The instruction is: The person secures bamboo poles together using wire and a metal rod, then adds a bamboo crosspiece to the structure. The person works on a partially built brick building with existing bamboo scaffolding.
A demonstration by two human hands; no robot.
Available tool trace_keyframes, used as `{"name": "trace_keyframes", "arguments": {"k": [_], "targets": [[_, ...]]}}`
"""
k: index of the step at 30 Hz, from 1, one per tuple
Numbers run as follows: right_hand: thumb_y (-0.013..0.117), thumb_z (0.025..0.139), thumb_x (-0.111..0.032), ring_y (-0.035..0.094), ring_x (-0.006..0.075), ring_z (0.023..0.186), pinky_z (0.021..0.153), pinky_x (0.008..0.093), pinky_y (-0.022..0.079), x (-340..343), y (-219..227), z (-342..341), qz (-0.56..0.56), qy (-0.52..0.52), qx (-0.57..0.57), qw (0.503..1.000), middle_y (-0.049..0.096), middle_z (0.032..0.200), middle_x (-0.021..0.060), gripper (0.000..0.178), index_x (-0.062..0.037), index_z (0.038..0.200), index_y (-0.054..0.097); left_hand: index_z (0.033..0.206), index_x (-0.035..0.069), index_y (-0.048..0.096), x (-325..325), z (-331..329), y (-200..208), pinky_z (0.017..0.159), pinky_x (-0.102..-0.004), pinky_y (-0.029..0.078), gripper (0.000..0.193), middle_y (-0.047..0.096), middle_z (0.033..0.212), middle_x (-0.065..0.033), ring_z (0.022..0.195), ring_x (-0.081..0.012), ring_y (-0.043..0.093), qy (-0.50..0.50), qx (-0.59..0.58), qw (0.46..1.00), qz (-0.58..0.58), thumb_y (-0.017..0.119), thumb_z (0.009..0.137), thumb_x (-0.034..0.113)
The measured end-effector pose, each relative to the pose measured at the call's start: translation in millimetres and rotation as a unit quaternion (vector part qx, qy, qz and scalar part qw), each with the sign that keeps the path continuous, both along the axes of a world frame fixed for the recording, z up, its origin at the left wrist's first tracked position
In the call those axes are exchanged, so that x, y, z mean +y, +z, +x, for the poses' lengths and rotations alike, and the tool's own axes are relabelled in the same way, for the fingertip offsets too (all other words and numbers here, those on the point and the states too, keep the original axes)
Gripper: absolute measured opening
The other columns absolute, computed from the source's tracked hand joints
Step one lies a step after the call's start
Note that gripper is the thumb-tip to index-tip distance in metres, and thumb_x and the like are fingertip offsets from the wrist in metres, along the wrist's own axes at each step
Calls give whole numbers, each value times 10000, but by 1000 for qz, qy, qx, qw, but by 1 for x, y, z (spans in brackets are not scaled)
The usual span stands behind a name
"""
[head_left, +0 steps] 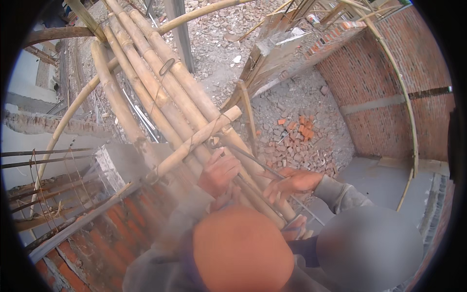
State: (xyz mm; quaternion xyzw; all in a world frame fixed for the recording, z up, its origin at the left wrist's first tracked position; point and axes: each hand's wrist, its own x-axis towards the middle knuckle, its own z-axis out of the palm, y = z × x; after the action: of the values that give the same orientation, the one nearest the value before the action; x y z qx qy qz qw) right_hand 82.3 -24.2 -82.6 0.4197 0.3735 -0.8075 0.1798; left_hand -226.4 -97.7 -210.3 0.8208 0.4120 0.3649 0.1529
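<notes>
My left hand (220, 171) is closed, fingers bent, against the bamboo poles (168, 114). It is just below a short bamboo crosspiece (197, 138) lashed across them. Whatever its fingers pinch is hidden. To its right, my right hand (297, 183) grips a thin dark metal rod (253, 158). The rod slants from a dark wire tie (215, 142) at the crosspiece, through my fingers, down to the lower right. Another wire loop (167, 66) circles the poles farther off. Part of a sandalled foot (295, 228) shows below my right hand.
A rounded orange shape (243, 250) and a blurred grey one (369, 248) cover the lower edge. Brick walls (384, 73) stand at right, with rubble (301, 138) on the ground far below. At left lie a brick wall top (104, 238) and steel bars (53, 158).
</notes>
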Motion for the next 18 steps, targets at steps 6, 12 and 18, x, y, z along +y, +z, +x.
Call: {"name": "trace_keyframes", "arguments": {"k": [6, 12, 18], "targets": [[602, 1047, -213, 662, 232, 1285, 910, 344, 624, -3, -17, 15, -70, -74, 110, 989, 632, 1498, 188, 918, -98, 1788, 73, 1226, 62, 722, 26, 11, 12, 1229, -572, 455, 348, 705, 1397, -161, 1288, -328, 694, -60, 47, 996, 40, 683, 883, 111], [553, 1050, -141, 627, 299, 1356, 1003, 428, 651, -28, -23, -4, -131, -247, 267, 922, 533, 1598, 249, 960, -132, 1778, -72, 1284, 87, 747, 25, -4, 20, 1072, -537, 570, 421, 683, 1418, -160, 1215, -343, 729, -40, 98, 991, 81, 709, 867, 119], [558, 1014, -88, 653, 377, 1321, 979, 483, 652, 5, -10, 5, 79, -256, 148, 952, 552, 1578, 265, 879, -99, 1779, 126, 1312, 104, 761, -1, -11, 19, 814, -477, 586, 509, 742, 1261, -158, 935, -304, 743, -76, 104, 991, -30, 734, 807, 162]]}}
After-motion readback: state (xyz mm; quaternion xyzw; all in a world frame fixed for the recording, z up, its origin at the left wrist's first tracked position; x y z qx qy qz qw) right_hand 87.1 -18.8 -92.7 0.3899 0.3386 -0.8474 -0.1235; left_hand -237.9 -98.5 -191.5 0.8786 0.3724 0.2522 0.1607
